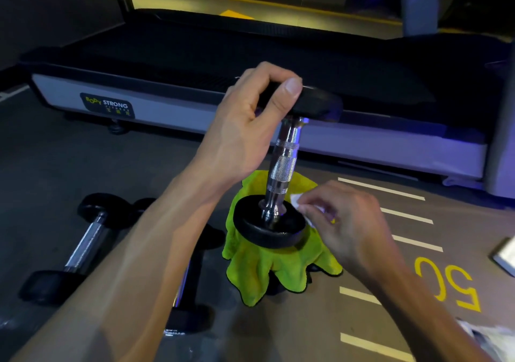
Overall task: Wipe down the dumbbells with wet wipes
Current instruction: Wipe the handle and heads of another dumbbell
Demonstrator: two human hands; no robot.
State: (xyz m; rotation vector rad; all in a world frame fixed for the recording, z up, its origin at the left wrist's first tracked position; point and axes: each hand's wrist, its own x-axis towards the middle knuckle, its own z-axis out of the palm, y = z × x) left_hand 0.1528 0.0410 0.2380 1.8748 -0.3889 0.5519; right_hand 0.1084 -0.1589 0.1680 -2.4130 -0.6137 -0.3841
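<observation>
Dumbbell (281, 166) stands on end, slightly tilted, lower black head on a crumpled lime-green microfibre cloth (267, 275) on the floor, probably to cushion it and expose the handle; left hand (245, 127) steadies it, fingers curled over the upper head's rim. Right hand (345, 222) pinches a crumpled white wet wipe (296, 199) just beside the base of the chromed, knurled handle, above the lower head. Two more dumbbells (83, 244) lie flat on the floor, left, near a treadmill deck (167, 110).
</observation>
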